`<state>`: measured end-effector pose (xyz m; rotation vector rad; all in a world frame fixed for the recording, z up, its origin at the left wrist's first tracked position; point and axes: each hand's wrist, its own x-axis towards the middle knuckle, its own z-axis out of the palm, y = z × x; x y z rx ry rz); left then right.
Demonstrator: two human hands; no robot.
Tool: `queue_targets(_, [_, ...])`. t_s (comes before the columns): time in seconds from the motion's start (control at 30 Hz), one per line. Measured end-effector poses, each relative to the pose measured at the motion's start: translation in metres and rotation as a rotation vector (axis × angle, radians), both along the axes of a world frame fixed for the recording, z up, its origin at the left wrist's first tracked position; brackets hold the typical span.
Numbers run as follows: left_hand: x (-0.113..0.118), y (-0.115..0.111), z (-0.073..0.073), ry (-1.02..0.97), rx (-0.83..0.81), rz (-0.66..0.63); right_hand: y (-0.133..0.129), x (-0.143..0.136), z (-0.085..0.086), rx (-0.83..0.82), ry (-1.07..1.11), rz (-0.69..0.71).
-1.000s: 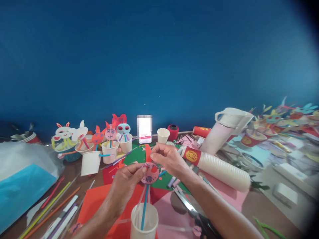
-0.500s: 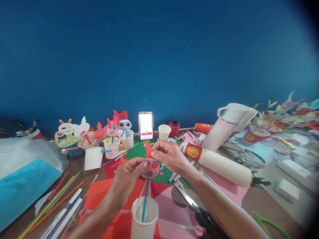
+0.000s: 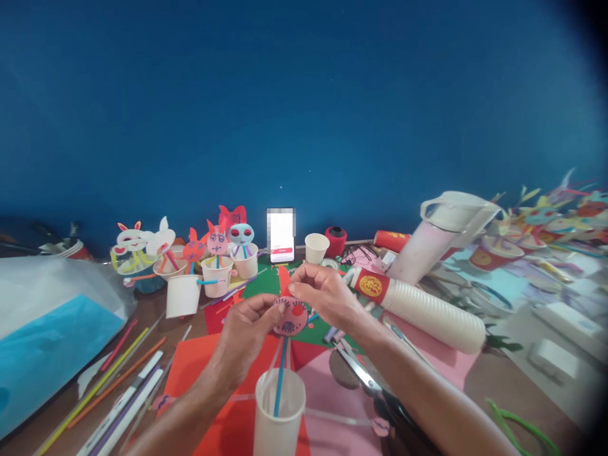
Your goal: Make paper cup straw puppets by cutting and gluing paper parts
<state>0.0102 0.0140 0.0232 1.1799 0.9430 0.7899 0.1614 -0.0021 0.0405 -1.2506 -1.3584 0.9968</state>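
Note:
A round pink paper face with drawn lashes, an orange-red spot and a dark mouth tops a blue straw. The straw rises out of a white paper cup; clear straws stick out from the cup's sides. My left hand pinches the face's left edge between thumb and fingers. My right hand has its thumb and fingers closed on an orange-red paper ear at the face's top edge.
Finished cup figures stand at the back left, near a lit phone. Stacked paper cups lie to the right, before a white pitcher. Scissors lie beside my right forearm; straws and markers lie left.
The whole view has shifted slightly, so things sit a little further right. Both hands keep their grips on the pink face and its orange-red ear.

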Motion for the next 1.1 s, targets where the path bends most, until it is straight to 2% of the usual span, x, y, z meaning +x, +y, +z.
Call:
queue_targets(0.53, [0.0005,0.0005,0.0033,-0.012,0.016,0.084,0.0003,-0.0021,-0.0036,0.05,0.031,0.05])
queue_targets(0.8, [-0.0015,0.0003,0.0052,-0.033,0.022,0.068,-0.0042,-0.0041,0.0001,0.064,-0.123,0.028])
queue_targets(1.1, [-0.0042,0.0027,0.0067,-0.044,0.017,0.026,-0.0047,-0.0065,-0.0031,0.064,-0.124,0.031])
